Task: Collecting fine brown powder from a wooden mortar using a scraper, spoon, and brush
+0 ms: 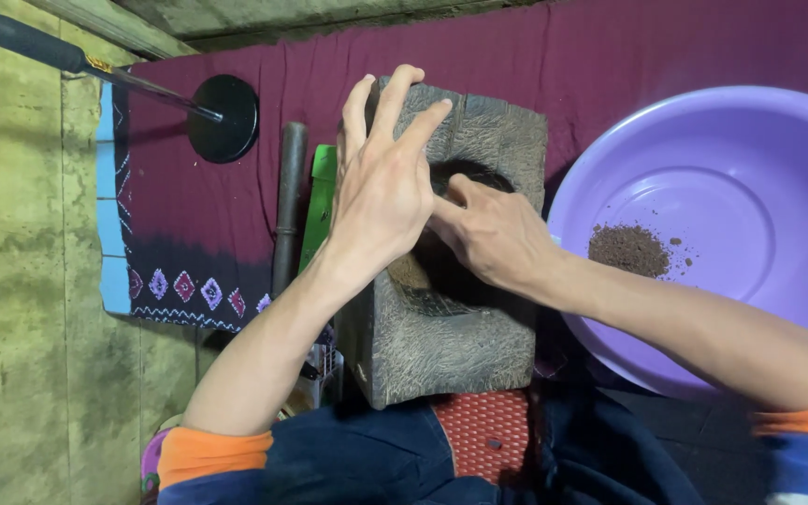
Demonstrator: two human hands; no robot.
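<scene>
2 hands (381, 187) (493, 234) on stone mortar (479, 346), right fingers inside

rustic home work floor: stone mortar (460, 281), plastic basin (703, 168), patterned cloth (189, 234)

Showing centre frame: one carved grey wooden mortar block (460, 309). One purple plastic basin (703, 159) sitting right; one black round-headed tool (223, 118), upper left; one dark wooden pestle (287, 206) lying beside it.
</scene>
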